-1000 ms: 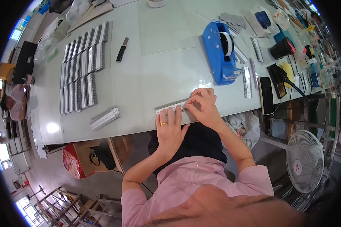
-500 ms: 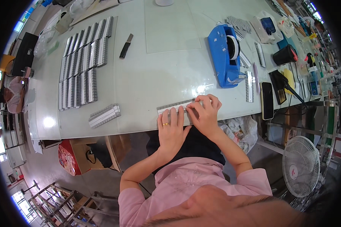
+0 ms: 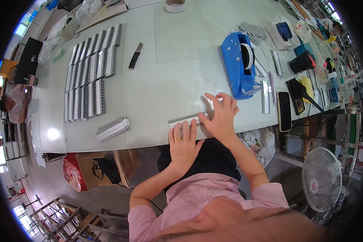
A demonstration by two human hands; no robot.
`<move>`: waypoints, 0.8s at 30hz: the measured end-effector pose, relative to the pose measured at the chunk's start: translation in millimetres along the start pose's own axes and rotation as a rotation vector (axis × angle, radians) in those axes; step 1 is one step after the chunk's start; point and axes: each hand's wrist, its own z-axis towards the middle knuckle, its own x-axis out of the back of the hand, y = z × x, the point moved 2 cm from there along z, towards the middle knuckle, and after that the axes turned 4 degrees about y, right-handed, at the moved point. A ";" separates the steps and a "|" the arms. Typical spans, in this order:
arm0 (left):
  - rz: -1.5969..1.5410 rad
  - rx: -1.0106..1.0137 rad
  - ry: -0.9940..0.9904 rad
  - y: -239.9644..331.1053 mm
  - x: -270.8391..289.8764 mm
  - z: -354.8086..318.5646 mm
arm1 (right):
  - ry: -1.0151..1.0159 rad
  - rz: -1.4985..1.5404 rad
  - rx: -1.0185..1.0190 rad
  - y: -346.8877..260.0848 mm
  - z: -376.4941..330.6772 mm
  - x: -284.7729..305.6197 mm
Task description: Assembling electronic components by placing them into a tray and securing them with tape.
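Note:
A narrow grey-and-white strip (image 3: pixel 177 121), ruler-like with block-marked edges, lies near the table's front edge. My left hand (image 3: pixel 183 147) rests its outstretched fingertips along the strip's near side, pressing it to the table. Spread fingers mark my right hand (image 3: pixel 222 121), whose thumb is at the strip's right end while the other fingers are raised off the table. Part of that end is hidden by the thumb. To the left lies a small bundle of similar strips (image 3: pixel 113 129), set at a slant.
Rows of bundled strips (image 3: pixel 88 72) cover the table's left part. A utility knife (image 3: pixel 135 56) lies beside them. Right of my hands stands a blue tape dispenser (image 3: pixel 234 60); loose strips (image 3: pixel 265 97), a phone (image 3: pixel 284 111) and a black cup (image 3: pixel 302 61) sit beyond it.
My right hand's fingers have opened and lifted away from the strip's right end. My left hand stays on the strip. The whole view has shifted slightly.

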 end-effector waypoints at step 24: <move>-0.270 -0.440 0.268 11.9 4.5 15.8 | 0.542 -0.410 -0.254 218.9 -9.6 197.4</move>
